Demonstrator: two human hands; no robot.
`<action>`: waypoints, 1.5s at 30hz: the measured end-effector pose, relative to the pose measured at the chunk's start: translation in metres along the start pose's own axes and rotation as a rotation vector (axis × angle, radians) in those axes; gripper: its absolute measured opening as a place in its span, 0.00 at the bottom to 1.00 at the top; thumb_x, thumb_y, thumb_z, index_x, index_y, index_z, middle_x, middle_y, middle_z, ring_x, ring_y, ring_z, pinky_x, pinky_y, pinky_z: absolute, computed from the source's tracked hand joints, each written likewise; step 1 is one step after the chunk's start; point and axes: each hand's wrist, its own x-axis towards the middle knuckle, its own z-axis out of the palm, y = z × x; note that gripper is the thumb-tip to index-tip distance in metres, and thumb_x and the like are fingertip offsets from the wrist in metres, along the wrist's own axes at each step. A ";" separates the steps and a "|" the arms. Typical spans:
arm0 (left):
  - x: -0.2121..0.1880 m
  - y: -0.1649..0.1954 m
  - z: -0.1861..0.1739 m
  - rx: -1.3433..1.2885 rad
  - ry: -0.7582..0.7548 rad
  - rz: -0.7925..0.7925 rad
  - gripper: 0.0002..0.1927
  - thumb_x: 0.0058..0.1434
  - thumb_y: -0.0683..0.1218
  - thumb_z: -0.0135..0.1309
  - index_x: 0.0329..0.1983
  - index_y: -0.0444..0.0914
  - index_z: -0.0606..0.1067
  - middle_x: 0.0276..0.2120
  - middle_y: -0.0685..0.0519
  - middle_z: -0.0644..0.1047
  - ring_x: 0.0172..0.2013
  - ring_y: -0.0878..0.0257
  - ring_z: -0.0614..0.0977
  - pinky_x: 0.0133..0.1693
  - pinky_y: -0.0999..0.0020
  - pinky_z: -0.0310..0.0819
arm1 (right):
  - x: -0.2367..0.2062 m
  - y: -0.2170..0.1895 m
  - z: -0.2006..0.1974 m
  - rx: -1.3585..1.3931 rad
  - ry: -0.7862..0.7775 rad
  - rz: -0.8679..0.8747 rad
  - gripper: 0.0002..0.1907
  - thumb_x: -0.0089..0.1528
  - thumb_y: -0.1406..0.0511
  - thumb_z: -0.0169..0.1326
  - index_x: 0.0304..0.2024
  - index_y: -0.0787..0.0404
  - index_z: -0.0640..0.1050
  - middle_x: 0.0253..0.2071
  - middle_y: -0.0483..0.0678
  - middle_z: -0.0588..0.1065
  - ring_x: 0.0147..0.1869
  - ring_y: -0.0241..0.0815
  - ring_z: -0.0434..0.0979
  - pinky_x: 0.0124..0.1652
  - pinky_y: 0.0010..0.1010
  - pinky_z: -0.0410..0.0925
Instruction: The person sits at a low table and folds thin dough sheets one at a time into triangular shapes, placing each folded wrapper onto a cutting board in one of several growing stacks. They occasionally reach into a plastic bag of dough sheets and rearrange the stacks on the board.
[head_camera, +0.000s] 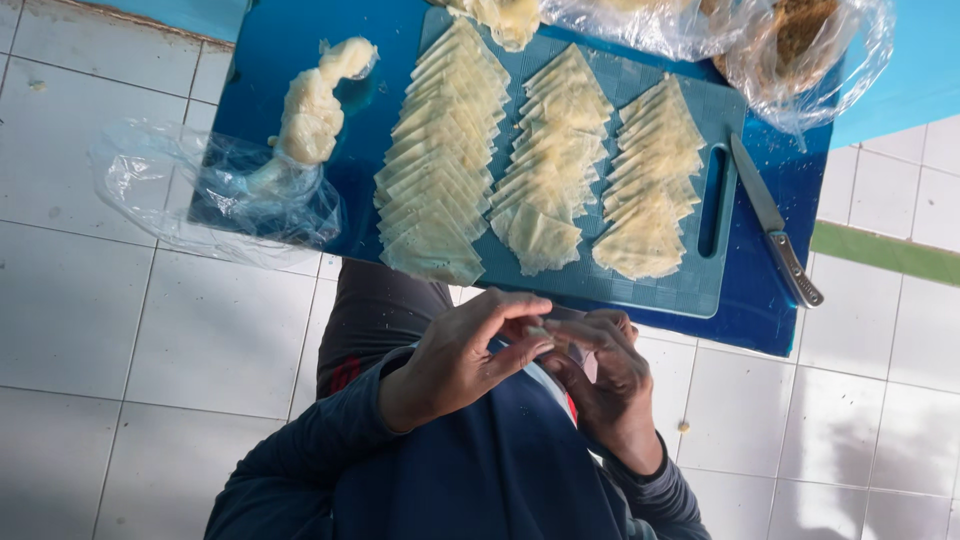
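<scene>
Head view, looking down over the lap: both hands are up close to the body, meeting fingertip to fingertip above a dark blue top. The left hand is curled, thumb and forefinger drawn together, the other fingers loosely bent. The right hand faces it, fingers hooked inward. Between them sits a pale scrap, pinched from both sides and too small to tell what it is. Both wrists are cocked, with the forearms coming in from either side in dark sleeves.

Just beyond the hands is the teal cutting board, and it's crowded. Three rows of folded triangles overlap like shingles along its length, so by my reckoning a good share of the work is already laid out. A knife lies beside the board on the blue table, blade pointing away, with nobody holding it.

Out to the left, apart from the board, a dough lump rests whole, one end inside a clear plastic bag, so material looks left to use.

At the far edge are more crinkled bags, one with something brown inside.
</scene>
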 end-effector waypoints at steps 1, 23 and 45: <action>-0.006 -0.005 0.003 0.032 -0.025 -0.019 0.19 0.66 0.43 0.63 0.58 0.38 0.73 0.45 0.49 0.79 0.41 0.62 0.86 0.43 0.69 0.80 | -0.006 0.005 0.004 -0.051 0.011 -0.021 0.18 0.58 0.68 0.66 0.50 0.61 0.80 0.46 0.45 0.80 0.49 0.42 0.74 0.54 0.34 0.65; -0.050 -0.103 0.009 0.032 -0.040 -0.091 0.13 0.66 0.39 0.61 0.52 0.37 0.75 0.47 0.51 0.82 0.48 0.58 0.86 0.46 0.67 0.83 | -0.037 0.126 0.083 0.950 -0.096 0.641 0.16 0.66 0.67 0.59 0.52 0.72 0.74 0.44 0.51 0.79 0.45 0.38 0.80 0.49 0.30 0.74; -0.103 -0.147 -0.080 0.209 0.474 -0.580 0.12 0.73 0.49 0.54 0.45 0.34 0.76 0.37 0.50 0.81 0.35 0.66 0.82 0.36 0.71 0.76 | 0.138 0.104 0.184 -0.102 -0.299 0.214 0.09 0.66 0.70 0.54 0.48 0.64 0.79 0.38 0.48 0.79 0.39 0.39 0.78 0.39 0.30 0.70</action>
